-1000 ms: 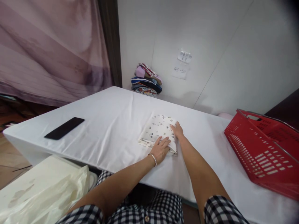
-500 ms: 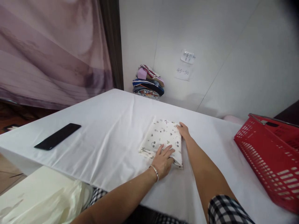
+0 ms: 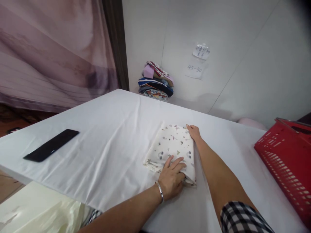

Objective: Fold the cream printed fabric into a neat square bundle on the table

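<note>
A folded cream cloth [image 3: 171, 142] with small printed motifs lies on the white-covered table [image 3: 109, 136]. My left hand [image 3: 171, 178], with a silver bangle at the wrist, rests over its near edge. The fingers of that hand are spread on the top layer, and the thumb side is partly hidden at the fold. At the cloth's far right corner, my right hand [image 3: 193, 132] has its fingers closed on the edge. Some layers show along the near and left edges of the cloth.
A black phone-like slab [image 3: 52, 145] lies on the left of the table. The red plastic basket [image 3: 286, 161] stands at the right. Folded fabrics [image 3: 155, 81] are stacked beyond the far edge, by the wall. Pale plastic sheeting [image 3: 55, 213] is at lower left.
The view has shifted slightly, and the cloth looks a little nearer. Both hands stay at about the same places on it, with no clear change in hold.
</note>
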Tool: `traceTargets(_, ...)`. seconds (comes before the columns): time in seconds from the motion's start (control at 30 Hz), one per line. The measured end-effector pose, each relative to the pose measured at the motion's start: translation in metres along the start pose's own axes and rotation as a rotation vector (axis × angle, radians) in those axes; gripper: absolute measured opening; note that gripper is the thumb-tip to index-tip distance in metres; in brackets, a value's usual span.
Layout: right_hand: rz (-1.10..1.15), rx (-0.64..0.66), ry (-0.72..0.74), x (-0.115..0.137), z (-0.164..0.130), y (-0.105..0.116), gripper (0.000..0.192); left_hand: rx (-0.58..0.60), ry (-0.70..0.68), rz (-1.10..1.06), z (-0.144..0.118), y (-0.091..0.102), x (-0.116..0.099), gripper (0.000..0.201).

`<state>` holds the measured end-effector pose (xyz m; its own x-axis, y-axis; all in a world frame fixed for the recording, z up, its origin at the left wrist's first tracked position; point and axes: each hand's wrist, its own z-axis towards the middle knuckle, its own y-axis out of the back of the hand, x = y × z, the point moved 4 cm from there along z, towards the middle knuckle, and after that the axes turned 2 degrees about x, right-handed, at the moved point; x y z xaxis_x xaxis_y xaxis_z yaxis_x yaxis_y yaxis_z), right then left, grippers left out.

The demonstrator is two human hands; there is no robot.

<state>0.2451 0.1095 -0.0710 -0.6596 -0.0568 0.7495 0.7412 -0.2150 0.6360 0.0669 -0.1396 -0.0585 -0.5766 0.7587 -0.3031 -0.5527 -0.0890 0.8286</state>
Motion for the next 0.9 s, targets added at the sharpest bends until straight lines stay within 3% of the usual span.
traceTargets(0.27,-0.141,0.016,0.049,-0.005,0.008,-0.004,0.046,0.041,0.024,-0.04,0.001,-0.003,0.002,0.01)
traceTargets(0.53,-0.411,0.168,0.075,0.01,-0.006,0.007,0.048,0.019,0.018,-0.055,0.001,0.001,0.001,0.008)
traceTargets(0.63,-0.393,0.18,0.143,0.017,-0.011,0.006,0.047,0.02,0.02,-0.05,0.002,0.001,0.001,0.009)
traceTargets(0.9,-0.43,0.14,0.076,0.01,-0.001,-0.007,0.054,0.044,0.035,-0.074,0.001,-0.006,0.001,0.012)
